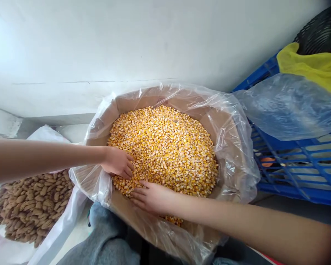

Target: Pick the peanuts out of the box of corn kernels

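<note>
Yellow corn kernels [165, 147] fill a brown cardboard box lined with a clear plastic bag [237, 147]. At the left side of the heap, my left hand [118, 162] rests on the kernels with its fingers stretched out. My right hand [153, 198] lies lower and nearer to me, reaching in over the front of the box. Its fingers are also extended and touch the kernels' near edge. The two hands are close together but apart, and neither shows anything gripped. Both palms face down and are hidden.
Peanuts in their shells [35, 206] lie in an open white sack [57, 228] at lower left. A blue plastic crate [298, 173] on the right has a clear plastic bag [292, 105] and yellow cloth-like material [311, 66] on it. A white wall [127, 44] rises behind the box.
</note>
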### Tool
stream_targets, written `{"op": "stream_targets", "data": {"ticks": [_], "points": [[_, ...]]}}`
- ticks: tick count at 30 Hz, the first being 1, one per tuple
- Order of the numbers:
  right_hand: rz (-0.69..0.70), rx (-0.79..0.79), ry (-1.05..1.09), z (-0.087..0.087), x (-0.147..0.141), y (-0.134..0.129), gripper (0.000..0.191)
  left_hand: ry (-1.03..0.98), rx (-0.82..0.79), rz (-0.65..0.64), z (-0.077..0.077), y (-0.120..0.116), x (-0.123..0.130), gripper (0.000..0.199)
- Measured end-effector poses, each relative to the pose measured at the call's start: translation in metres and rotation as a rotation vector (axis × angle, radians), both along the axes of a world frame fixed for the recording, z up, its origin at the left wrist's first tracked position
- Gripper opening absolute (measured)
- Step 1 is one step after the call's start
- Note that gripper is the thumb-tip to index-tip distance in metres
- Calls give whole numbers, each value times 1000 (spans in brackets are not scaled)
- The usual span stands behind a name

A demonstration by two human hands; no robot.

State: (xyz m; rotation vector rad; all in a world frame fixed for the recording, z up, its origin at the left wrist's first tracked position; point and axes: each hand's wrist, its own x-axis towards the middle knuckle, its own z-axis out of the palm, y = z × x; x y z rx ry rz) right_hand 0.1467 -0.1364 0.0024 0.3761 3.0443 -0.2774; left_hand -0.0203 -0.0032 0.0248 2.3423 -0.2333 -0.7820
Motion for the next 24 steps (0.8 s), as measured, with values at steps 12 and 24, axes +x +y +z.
{"op": "stream_targets", "data": {"ticks": [12,24], "points": [[-99,191,-512,-44,-49,-20,46,-371,-56,189,-47,6,11,42],[-397,195,-664,-41,-56,22,31,-580,90,-116,-45,44,51,39]]}}
